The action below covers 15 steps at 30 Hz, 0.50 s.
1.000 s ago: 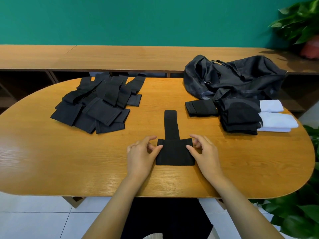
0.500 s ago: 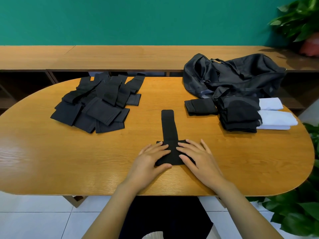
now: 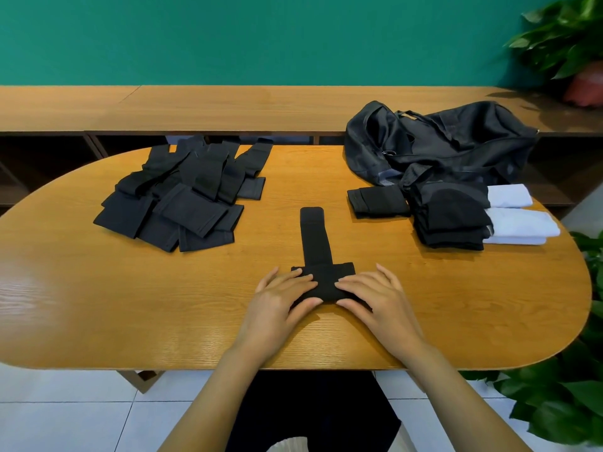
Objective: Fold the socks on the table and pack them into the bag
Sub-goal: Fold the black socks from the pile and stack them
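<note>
Bare wood lies open on both sides of the hands, and the near edge of the oval worktop (image 3: 130, 305) runs under the forearms. A wide clear lane runs from the middle to the far edge, between the loose pile of black socks (image 3: 173, 203) at the far left and the black bag (image 3: 440, 148) slumped at the far right. The worktop's rounded right end sits close to the leaves of a plant (image 3: 561, 402) on the floor. The black sock (image 3: 316, 236) being folded lies in the middle near the front: a narrow strip points straight away from the person, and its near end is doubled into a thick crosswise band. The left hand (image 3: 280, 305) and the right hand (image 3: 375, 301) both rest on that band, each grip released, fingers stretched nearly flat and pressing down, fingertips almost meeting at the centre. In front of the bag sit one folded black sock (image 3: 378, 202), a stack of folded black socks (image 3: 450, 220) and two white rolls (image 3: 518, 223) touching the stack's right side. The worktop is glossy orange-brown wood. Behind it stands a long low wooden cabinet (image 3: 228, 106) against a green wall (image 3: 261, 37), with a potted plant (image 3: 567, 37) at its right end; the floor (image 3: 65, 419) is white tile.
</note>
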Motion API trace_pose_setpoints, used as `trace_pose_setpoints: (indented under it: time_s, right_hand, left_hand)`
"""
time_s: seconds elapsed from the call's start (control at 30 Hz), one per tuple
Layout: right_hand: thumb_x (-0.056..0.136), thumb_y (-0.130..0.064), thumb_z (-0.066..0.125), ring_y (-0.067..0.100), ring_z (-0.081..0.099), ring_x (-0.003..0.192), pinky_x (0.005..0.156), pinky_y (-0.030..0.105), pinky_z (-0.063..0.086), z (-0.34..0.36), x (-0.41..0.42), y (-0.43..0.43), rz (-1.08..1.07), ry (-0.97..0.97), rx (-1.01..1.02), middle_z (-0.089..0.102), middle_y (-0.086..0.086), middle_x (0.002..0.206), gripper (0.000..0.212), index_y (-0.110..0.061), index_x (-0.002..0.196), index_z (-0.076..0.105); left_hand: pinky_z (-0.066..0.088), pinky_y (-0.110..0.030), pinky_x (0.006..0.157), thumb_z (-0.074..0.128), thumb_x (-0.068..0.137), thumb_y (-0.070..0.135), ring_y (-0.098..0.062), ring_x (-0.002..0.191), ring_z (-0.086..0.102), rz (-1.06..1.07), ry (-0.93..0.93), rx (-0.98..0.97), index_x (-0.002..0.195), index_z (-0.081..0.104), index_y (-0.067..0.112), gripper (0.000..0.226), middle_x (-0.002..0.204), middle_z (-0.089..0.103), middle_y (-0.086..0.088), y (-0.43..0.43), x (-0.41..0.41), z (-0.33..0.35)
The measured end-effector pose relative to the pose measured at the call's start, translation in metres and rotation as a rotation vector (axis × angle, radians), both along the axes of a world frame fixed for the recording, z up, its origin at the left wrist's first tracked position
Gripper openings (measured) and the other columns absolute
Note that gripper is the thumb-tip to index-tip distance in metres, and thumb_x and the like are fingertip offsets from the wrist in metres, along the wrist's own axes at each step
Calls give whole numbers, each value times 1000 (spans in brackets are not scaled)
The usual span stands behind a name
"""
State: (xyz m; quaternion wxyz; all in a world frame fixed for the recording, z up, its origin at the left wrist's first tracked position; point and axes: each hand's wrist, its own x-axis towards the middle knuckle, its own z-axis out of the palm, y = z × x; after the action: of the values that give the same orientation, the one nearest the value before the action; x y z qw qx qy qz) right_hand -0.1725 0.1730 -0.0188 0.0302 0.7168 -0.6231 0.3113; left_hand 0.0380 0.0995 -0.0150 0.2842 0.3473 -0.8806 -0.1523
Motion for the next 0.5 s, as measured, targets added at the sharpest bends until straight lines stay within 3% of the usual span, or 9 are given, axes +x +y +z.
trace_pose_setpoints:
  time_s: [0.13, 0.27, 0.5]
  right_hand:
    - [96, -49, 43, 2, 54, 111, 114, 38, 23, 2, 1, 1, -15, -17, -28, 66, -14, 114, 38, -28, 115, 68]
    - [96, -48, 44, 3, 57, 104, 113, 42, 25, 6, 3, 3, -19, -25, -66, 66, -13, 107, 38, -26, 112, 70]
    - [94, -53, 46, -5, 56, 95, 115, 34, 23, 18, 5, 5, -19, -138, -91, 65, -22, 100, 38, -29, 111, 69]
  left_hand:
    - [25, -39, 113, 54, 87, 57, -6, 117, 53, 75, 58, -129, 109, 73, 23, 45, 118, 67, 13, 2, 4, -1]
    - [30, -37, 108, 56, 89, 48, -5, 103, 59, 89, 112, -185, 104, 74, 23, 34, 105, 71, 13, 8, 6, 1]
    - [38, -29, 95, 57, 90, 47, 1, 88, 59, 123, 240, -67, 104, 73, 22, 33, 93, 69, 17, 15, 7, 15]
